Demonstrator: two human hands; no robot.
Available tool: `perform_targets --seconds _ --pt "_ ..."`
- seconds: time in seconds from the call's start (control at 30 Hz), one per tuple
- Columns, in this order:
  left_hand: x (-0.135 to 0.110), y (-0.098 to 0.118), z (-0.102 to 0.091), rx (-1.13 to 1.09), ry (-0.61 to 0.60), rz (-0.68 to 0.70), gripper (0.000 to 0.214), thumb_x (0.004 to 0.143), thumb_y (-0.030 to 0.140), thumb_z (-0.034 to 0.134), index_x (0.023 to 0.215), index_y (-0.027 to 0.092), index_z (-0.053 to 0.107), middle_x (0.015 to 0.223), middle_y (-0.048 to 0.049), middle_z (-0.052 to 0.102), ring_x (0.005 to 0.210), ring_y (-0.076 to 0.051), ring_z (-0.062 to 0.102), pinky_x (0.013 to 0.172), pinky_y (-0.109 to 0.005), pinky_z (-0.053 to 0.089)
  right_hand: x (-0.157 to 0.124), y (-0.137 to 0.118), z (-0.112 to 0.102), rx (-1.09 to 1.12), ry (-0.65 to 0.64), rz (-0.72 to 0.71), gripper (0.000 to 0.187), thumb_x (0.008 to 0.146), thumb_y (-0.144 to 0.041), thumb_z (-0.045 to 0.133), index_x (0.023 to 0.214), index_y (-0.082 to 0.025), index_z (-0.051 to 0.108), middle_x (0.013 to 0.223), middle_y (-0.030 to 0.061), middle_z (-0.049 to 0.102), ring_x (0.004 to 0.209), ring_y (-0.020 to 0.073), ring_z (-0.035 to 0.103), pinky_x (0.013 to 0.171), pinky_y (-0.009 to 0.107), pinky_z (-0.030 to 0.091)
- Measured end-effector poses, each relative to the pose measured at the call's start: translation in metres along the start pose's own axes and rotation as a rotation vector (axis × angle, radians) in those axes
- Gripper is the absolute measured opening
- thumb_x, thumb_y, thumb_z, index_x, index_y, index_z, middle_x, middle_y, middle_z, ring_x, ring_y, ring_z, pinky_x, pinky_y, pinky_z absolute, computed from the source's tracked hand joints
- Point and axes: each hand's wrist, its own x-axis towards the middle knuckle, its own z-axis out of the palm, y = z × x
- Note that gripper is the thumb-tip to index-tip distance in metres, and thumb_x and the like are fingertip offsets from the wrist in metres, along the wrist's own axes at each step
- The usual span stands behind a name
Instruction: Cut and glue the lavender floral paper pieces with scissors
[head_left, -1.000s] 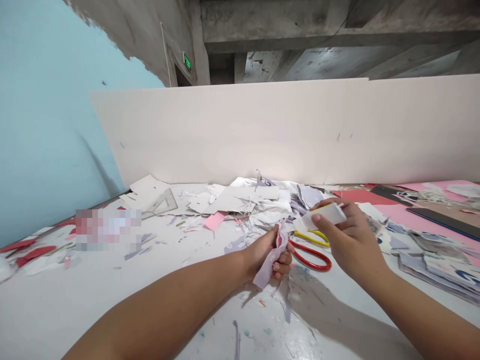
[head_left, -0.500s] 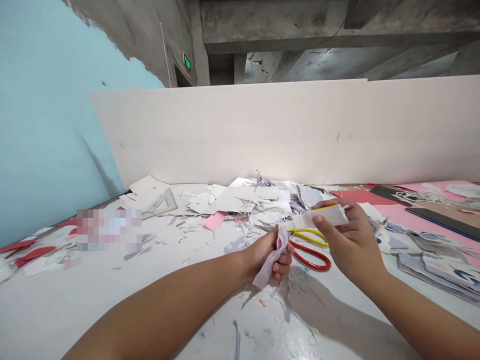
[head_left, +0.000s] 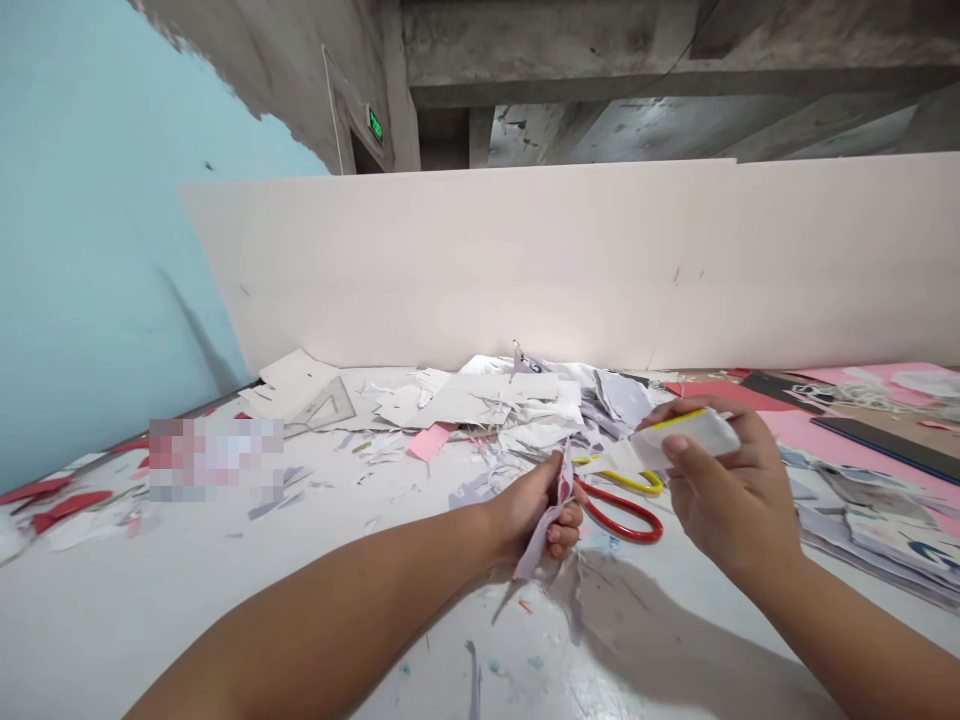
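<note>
Blue painted wall point(head_left: 97, 200) rises at ten o'clock as seen from the hands, and rough concrete beams point(head_left: 600, 50) run overhead at twelve o'clock, with a small green exit sign point(head_left: 375, 124) at eleven o'clock. A long pale board point(head_left: 480, 260) stands upright along the far edge of a white table point(head_left: 150, 610), which has many paint marks near the hands. On this table a big heap of paper scraps point(head_left: 480, 400) lies at ten o'clock, and a transparent set square point(head_left: 322, 405) rests against its left side. A pink sheet point(head_left: 862, 425) with a black strip point(head_left: 885, 448) on it lies at two o'clock, a stack of printed sheets point(head_left: 892, 545) at four o'clock, and red paper cut-outs point(head_left: 67, 490) at nine o'clock. A small pink note point(head_left: 429, 441) sits at the front of the heap. The left hand point(head_left: 536, 510) is clenched around a crumpled lilac paper strip point(head_left: 544, 540), whose end hangs below the fist. The right hand point(head_left: 727, 490) grasps a white piece with a yellow edge point(head_left: 686, 437) between thumb and fingers, above the table. Scissors with red and yellow handles point(head_left: 619, 510) lie on the table between the hands, touching neither.
</note>
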Motion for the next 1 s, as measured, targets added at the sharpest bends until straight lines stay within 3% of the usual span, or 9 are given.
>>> perform_targets --seconds 0.27,0.47,0.67,1.0 --pt "0.006 -0.004 -0.001 -0.043 0.051 0.015 0.042 0.074 0.06 0.038 0.067 0.018 0.039 0.048 0.0083 0.029 0.035 -0.004 0.024 0.039 -0.017 0.019 -0.006 -0.004 0.002 -0.165 -0.061 -0.038 0.023 0.068 -0.032 0.066 0.085 -0.028 0.05 0.08 0.0019 0.057 0.061 0.0155 0.054 0.046 0.026 0.042" --pt "0.003 -0.003 0.002 -0.052 0.092 0.048 0.046 0.076 0.062 0.031 0.066 0.018 0.04 0.048 0.0079 0.028 0.035 -0.004 0.023 0.039 -0.018 0.018 -0.01 -0.007 0.004 -0.403 -0.08 -0.094 0.023 0.07 -0.035 0.063 0.086 -0.025 0.051 0.083 0.0034 0.058 0.058 0.0143 0.053 0.039 0.022 0.038" --pt "0.002 -0.003 0.003 -0.058 0.084 0.044 0.046 0.077 0.061 0.027 0.067 0.018 0.04 0.047 0.0074 0.029 0.035 -0.005 0.023 0.039 -0.019 0.018 -0.011 -0.004 0.004 -0.4 -0.121 -0.122 0.024 0.072 -0.034 0.061 0.091 -0.025 0.049 0.085 0.0023 0.057 0.048 0.0094 0.048 0.037 0.021 0.039" --pt "0.002 -0.001 0.004 -0.05 0.091 0.032 0.046 0.077 0.062 0.027 0.066 0.019 0.041 0.046 0.0071 0.029 0.035 -0.005 0.024 0.039 -0.019 0.018 -0.013 -0.001 0.001 -0.465 -0.149 -0.076 0.024 0.075 -0.039 0.058 0.092 -0.026 0.047 0.087 0.0019 0.055 0.053 0.0102 0.048 0.04 0.02 0.04"
